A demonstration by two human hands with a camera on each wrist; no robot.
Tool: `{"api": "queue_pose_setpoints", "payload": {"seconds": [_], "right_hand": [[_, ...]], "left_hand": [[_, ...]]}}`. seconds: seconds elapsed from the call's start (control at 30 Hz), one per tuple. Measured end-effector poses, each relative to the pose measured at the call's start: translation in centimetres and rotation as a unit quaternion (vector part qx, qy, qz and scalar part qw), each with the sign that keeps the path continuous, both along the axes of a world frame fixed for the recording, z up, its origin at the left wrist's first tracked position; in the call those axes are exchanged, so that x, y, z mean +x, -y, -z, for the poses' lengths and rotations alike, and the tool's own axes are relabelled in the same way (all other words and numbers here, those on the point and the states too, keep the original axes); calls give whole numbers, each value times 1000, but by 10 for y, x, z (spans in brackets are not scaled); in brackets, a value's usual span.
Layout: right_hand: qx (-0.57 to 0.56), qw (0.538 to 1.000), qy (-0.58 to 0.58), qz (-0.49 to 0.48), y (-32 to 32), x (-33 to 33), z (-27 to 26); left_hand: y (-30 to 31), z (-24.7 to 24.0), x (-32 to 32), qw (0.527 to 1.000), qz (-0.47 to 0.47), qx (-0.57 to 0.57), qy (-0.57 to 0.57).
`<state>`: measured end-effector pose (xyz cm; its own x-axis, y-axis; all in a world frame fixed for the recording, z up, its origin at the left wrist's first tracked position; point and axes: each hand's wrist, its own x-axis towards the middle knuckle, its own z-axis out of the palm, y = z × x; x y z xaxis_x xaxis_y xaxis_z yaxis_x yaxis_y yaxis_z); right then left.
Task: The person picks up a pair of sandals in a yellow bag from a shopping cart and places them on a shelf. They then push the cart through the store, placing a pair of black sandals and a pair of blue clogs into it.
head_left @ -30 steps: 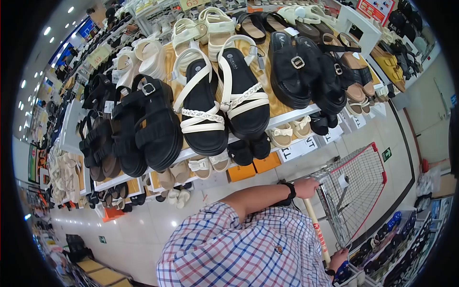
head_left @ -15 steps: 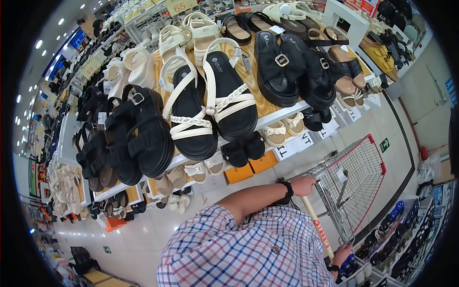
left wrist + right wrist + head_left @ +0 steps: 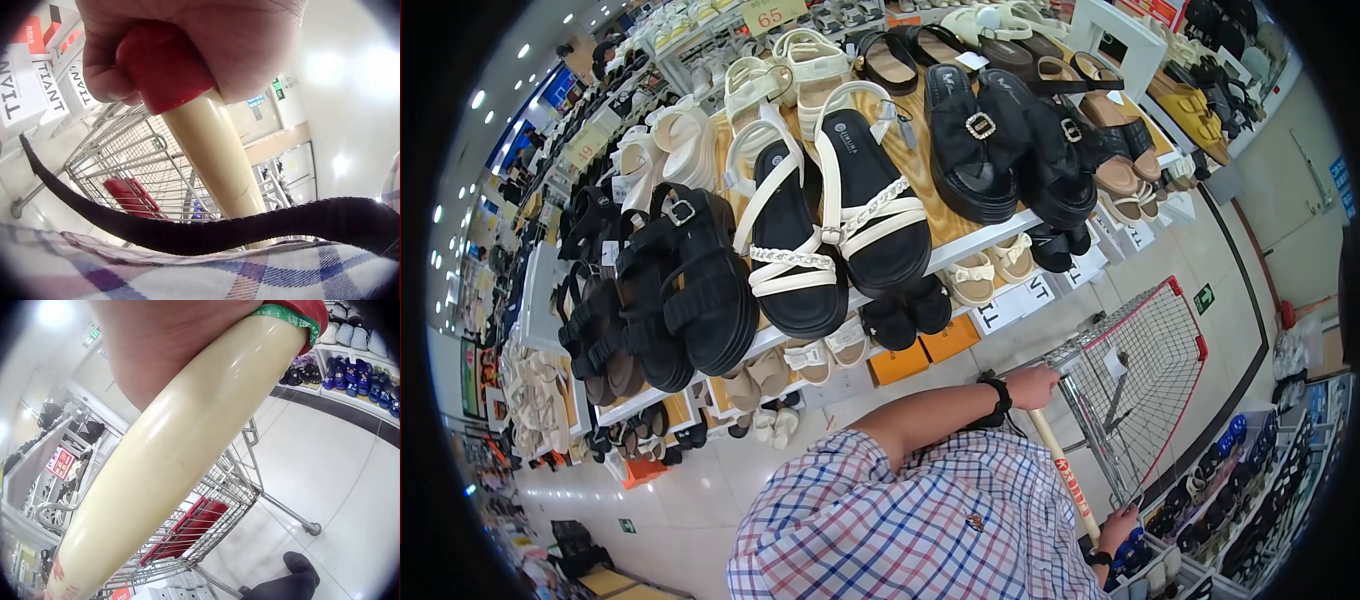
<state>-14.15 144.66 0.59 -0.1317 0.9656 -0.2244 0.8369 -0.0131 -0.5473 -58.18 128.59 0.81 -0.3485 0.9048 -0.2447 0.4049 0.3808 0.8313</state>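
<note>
My left hand (image 3: 1032,388) grips the red end of the shopping cart's cream push handle (image 3: 1062,468). In the left wrist view its fingers curl round the red end cap (image 3: 164,65). At the handle's other end is my right hand (image 3: 1117,528); in the right wrist view its palm lies against the cream bar (image 3: 181,444) beside a red and green end, with the fingers out of sight. The handle carries red lettering. Ahead of it stretches the wire shopping cart (image 3: 1145,370) with red corners and a red panel (image 3: 187,531).
A display table along one side carries white strappy sandals (image 3: 875,200), black platform sandals (image 3: 710,275) and black buckled slides (image 3: 970,150). Orange boxes (image 3: 950,338) sit below its edge. A low shoe rack (image 3: 1230,480) stands on the cart's other side. Tiled floor (image 3: 337,481) runs between them.
In the head view the sandals and table have shifted left and slightly down, mostly in the first half second. Both hands stay on the cart handle.
</note>
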Motion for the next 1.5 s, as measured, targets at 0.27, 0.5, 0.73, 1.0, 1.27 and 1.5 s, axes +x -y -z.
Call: {"api": "queue_pose_setpoints", "payload": {"seconds": [0.27,0.5,0.73,1.0,1.27,1.5], "right_hand": [[1,1000,8,-1,-3,1,4],[9,1000,7,-7,-3,1,4],[-1,1000,-8,-2,-5,2,7],[-9,1000,5,-6,-5,-1,5],[-19,1000,-15,-9,-9,3,11],[-10,1000,-10,-16,-16,6,17]], "left_hand": [[1,-3,-1,1000,-8,5,-3],[3,-10,-3,1000,-3,7,4],[1,-5,-2,1000,-7,12,5],[-4,12,-1,1000,-10,29,4],[-6,12,-1,1000,-12,27,-4],[-8,5,-7,1000,19,6,2]]}}
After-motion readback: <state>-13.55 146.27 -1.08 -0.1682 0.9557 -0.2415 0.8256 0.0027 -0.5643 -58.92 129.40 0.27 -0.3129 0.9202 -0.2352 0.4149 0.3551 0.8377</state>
